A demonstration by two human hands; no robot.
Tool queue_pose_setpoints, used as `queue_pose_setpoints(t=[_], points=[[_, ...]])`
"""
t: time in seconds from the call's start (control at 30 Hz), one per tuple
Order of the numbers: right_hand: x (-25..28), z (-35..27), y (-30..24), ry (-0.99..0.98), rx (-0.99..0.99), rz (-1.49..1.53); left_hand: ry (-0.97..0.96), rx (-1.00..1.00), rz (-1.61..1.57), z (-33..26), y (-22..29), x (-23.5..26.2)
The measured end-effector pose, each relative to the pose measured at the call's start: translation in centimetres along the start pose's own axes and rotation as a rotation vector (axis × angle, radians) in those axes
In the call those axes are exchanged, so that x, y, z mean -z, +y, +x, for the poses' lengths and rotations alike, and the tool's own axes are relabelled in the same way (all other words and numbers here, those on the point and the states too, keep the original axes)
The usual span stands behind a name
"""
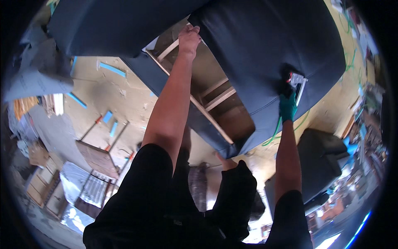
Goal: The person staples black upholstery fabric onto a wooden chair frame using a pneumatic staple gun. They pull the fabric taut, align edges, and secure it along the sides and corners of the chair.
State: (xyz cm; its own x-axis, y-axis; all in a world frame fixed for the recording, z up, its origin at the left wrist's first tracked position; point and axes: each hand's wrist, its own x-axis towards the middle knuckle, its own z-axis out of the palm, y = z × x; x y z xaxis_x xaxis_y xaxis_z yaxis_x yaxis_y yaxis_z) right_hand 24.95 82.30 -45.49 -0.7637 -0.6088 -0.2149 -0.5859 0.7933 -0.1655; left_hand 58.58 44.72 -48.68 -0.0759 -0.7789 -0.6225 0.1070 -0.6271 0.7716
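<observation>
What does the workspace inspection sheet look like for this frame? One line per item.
Surface: dusty floor.
Job's things: dark blue upholstered sofa with exposed wooden frame; stapler-like tool.
Clutter: blue strips, long-handled tools.
Grippers: left hand grips fabric at the frame edge; gloved right hand holds the tool against the fabric.
Cables: green hose trails from the tool.
Surroundings: black chair, crowded shelves at right.

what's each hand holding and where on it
Left hand grips the edge of the dark blue fabric at the wooden frame. Gloved right hand holds a staple-gun-like tool from below.
</observation>
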Motion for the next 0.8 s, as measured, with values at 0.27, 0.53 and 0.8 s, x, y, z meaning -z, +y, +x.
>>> queue_pose_setpoints(t=[0.27,0.53,0.8], points=[[2.9,-5.0,-12.8,0.355,0.100,0.391,-0.178,-0.845,1.073,2.0,6.3,4.0],[-4.6,-10.5,-36.5,0.262,0.276,0.345,-0.493,-1.175,1.751,4.9,10.4,3.0],[-10.6,-2.9,-47.4,0.340,0.219,0.162,-0.892,-1.499,1.790,7.6,11.2,2.5]])
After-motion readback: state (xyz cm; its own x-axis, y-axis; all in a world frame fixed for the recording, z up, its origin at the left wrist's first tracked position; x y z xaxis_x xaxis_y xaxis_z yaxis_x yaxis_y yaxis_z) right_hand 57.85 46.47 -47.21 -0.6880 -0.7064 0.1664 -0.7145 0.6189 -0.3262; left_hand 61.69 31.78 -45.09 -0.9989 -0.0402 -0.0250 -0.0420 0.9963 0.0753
